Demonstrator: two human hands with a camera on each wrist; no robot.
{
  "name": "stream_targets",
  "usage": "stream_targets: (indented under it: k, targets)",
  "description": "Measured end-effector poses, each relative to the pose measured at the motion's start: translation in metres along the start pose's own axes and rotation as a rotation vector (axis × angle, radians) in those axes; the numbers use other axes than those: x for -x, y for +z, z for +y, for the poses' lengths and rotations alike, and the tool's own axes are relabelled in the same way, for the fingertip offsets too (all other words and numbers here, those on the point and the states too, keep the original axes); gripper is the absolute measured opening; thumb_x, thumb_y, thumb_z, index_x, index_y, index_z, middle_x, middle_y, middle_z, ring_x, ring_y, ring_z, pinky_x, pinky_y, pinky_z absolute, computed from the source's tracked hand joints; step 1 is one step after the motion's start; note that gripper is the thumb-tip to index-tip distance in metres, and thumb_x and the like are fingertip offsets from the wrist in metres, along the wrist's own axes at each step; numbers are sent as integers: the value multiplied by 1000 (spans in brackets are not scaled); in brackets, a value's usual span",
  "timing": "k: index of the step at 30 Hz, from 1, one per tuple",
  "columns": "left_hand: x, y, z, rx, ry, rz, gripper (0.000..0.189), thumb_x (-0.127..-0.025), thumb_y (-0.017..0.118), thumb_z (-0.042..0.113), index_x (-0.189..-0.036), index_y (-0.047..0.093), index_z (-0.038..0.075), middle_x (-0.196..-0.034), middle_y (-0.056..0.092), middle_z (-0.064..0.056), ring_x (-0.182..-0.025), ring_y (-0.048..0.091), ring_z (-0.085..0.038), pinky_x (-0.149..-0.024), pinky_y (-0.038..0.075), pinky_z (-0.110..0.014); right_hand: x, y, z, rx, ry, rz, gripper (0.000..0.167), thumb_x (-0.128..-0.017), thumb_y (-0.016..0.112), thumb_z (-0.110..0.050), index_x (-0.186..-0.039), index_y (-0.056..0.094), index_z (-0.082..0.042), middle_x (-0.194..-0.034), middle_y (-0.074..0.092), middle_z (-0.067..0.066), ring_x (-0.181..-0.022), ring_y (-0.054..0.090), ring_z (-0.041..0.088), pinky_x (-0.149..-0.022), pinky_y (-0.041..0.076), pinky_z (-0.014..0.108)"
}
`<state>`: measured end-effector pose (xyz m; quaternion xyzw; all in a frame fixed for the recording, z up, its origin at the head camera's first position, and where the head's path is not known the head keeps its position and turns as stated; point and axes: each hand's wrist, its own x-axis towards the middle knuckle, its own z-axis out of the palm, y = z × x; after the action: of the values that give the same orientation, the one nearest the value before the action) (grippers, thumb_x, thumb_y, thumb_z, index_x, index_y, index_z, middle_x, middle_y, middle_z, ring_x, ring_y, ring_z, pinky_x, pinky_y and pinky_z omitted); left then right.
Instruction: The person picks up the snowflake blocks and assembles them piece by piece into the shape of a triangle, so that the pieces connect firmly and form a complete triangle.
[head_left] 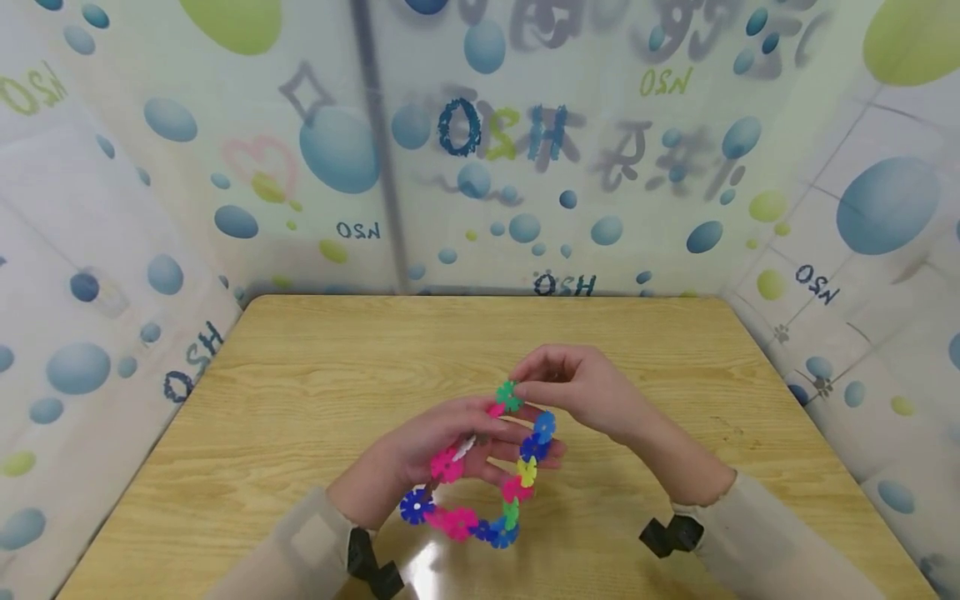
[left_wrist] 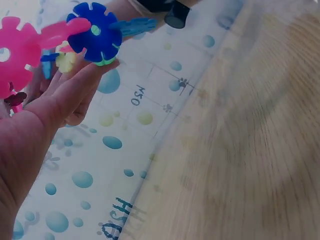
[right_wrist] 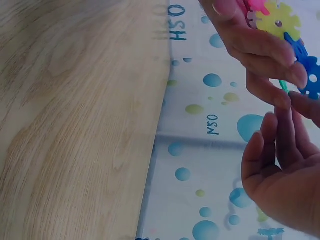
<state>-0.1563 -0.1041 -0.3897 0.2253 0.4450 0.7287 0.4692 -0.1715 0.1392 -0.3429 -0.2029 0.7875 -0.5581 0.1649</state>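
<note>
A loop-like chain of flower-shaped plastic interlocking discs (head_left: 459,523), in pink, blue, green, yellow and white, hangs about my left hand (head_left: 431,432). That hand supports the chain with its thumb side at the upper end, other fingers stretched out inside the loop. Thumb and fingertips of my right hand (head_left: 592,390) pinch a green disc (head_left: 509,396), which sits against a pink one at the chain's top. In the left wrist view a dark blue disc (left_wrist: 95,32) crosses before the left fingers. Fingertips of both hands meet at the green disc, mostly hidden in the right wrist view.
A wooden table (head_left: 315,350) lies beneath both hands. Around it stand walls of printed sheeting (head_left: 465,225) with blue and green bubbles. Each wrist carries a small black device (head_left: 671,535) near the sleeve.
</note>
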Motion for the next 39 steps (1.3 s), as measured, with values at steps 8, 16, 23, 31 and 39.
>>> stream_targets:
  k: [8,16,23,31,39]
  targets:
    - [-3,-11,-1,-105,18,75,58,-113,48,17,-162,38,-11,-163,53,-26,-143,65,-24,-124,52,-43,-6,-1,4,-31,-5,-13,15,-102,79,-18,-115,80,-10,-100,80,3,-95,72,24,-87,63,33]
    - [-7,-23,-2,-73,49,87,59,-114,48,15,-164,34,-14,-165,47,-30,-140,68,-21,-124,50,-45,-16,2,11,-42,17,32,17,-103,78,-18,-115,81,-6,-104,80,9,-94,71,25,-83,61,32]
    - [-7,-26,-4,10,72,111,60,-113,53,15,-163,36,-14,-153,66,-17,-127,75,-15,-116,58,-38,-24,2,15,-24,28,52,14,-101,81,-21,-109,82,-10,-103,81,9,-92,69,25,-76,57,29]
    - [-7,-26,-4,34,80,98,64,-112,50,13,-167,28,-11,-157,61,-21,-130,74,-16,-117,56,-35,-27,4,14,-35,-29,25,15,-102,79,-17,-111,81,-4,-99,81,4,-93,72,23,-79,61,29]
    - [-9,-32,-3,110,144,148,59,-115,50,15,-166,34,-9,-165,52,-22,-144,65,-22,-120,54,-39,-22,2,17,-73,-10,208,39,-113,63,-36,-137,68,-6,-128,74,12,-110,74,26,-94,66,32]
